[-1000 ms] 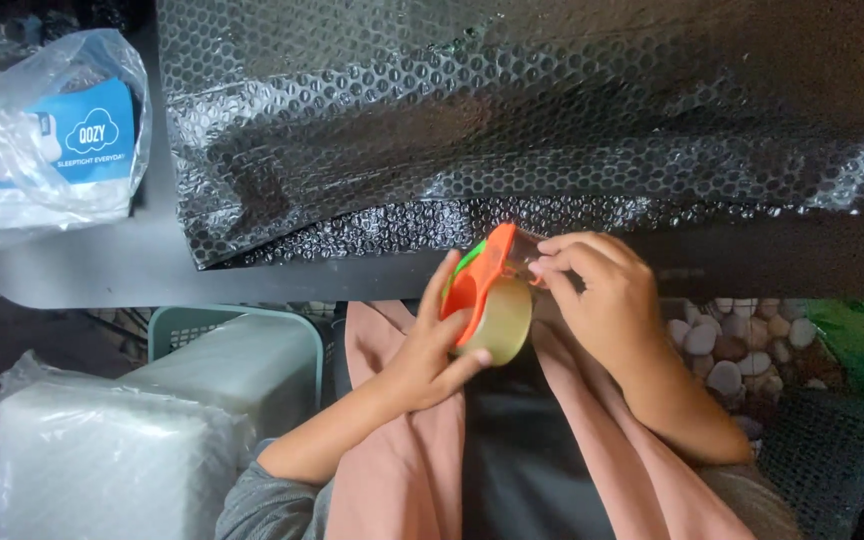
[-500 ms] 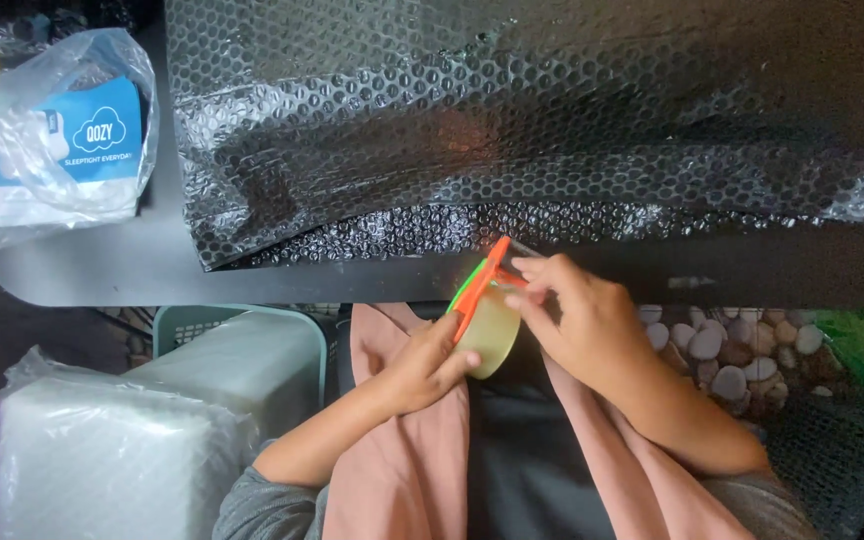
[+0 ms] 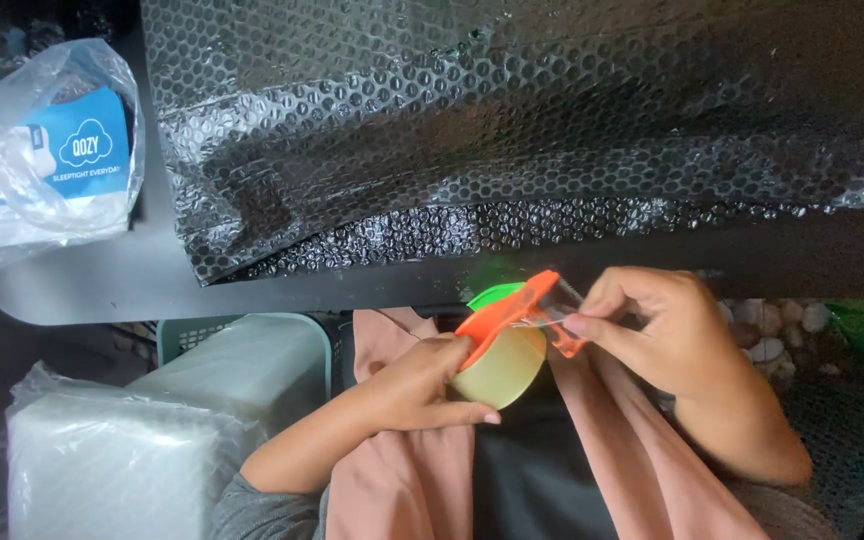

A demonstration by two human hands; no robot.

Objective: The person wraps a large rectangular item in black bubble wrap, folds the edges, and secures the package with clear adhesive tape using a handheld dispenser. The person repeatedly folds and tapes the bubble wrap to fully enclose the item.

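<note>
My left hand point(image 3: 422, 385) grips an orange and green tape dispenser point(image 3: 504, 318) with a roll of clear tape point(image 3: 500, 368) in it, held below the front edge of the dark table point(image 3: 102, 280). My right hand point(image 3: 652, 325) pinches the loose end of the tape point(image 3: 552, 305) at the dispenser's cutter. Both hands hover over my lap, just in front of a large sheet of black bubble wrap point(image 3: 512, 130) that covers most of the table.
A clear plastic bag with a blue and white pack point(image 3: 47, 155) lies at the table's left end. Below left stand plastic-wrapped white packs point(image 3: 122, 460) by a teal basket point(image 3: 192, 330). Pebbles point(image 3: 782, 325) show at right.
The dispenser has tilted flatter and dropped slightly. My right hand has slid to the right, drawing the tape end out from the cutter.
</note>
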